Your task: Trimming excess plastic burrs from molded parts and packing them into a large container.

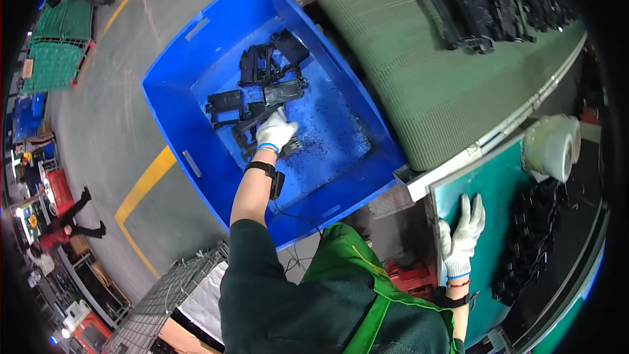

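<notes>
My left hand (277, 131), in a white glove, reaches down into a large blue plastic bin (347, 187). Its fingers are closed on a black plastic part (244, 134), partly hidden beneath the glove. More black frame-like parts lie in the bin just beyond it, among them one with a square opening (225, 106), a flat grey-black one (283, 92) and another at the far side (289, 48). Off to the right, my right hand (464, 233), also gloved, rests on a green tabletop (488, 187) with fingers stretched out and nothing held.
A green conveyor belt (406, 92) borders the bin on the right, with a heap of black parts (478, 6) at its far end. Tape rolls (557, 157) and piled small black pieces (531, 242) sit on the table. A wire cage (157, 301) stands near left; another person (59, 233) is farther off.
</notes>
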A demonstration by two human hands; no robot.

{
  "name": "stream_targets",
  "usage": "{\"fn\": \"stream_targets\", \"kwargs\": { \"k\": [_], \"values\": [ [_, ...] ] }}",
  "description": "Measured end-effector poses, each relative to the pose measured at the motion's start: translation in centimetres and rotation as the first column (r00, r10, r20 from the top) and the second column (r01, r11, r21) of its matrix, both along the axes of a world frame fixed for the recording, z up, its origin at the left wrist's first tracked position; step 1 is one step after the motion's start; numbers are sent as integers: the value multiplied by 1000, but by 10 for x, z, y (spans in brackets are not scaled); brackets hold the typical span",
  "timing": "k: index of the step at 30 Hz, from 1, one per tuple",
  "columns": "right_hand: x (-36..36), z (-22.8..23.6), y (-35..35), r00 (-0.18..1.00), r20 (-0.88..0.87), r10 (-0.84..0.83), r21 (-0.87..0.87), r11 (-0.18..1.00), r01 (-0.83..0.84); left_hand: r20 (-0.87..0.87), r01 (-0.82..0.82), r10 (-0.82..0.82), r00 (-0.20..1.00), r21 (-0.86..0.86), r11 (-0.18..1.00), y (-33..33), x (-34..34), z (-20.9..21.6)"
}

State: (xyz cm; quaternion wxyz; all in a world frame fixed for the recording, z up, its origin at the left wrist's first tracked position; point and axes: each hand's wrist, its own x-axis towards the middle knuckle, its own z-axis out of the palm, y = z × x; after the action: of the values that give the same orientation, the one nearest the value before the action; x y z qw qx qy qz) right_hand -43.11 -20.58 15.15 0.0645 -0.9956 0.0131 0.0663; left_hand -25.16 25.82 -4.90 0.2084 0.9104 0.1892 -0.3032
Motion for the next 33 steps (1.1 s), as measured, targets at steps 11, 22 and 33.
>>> {"fn": "stream_targets", "kwargs": {
  "k": [11,22,33],
  "values": [
    [-8,-14,-10,995,-32,91,-124,988,-94,-145,-261,257,956,-7,965,23,-43,-208],
    [-7,-18,2,994,80,71,-93,994,-63,-201,-214,211,957,8,977,9,-24,-124],
    [1,-11,4,852,429,301,-213,950,-229,-45,158,-152,987,340,927,77,-86,48]
  ]
}}
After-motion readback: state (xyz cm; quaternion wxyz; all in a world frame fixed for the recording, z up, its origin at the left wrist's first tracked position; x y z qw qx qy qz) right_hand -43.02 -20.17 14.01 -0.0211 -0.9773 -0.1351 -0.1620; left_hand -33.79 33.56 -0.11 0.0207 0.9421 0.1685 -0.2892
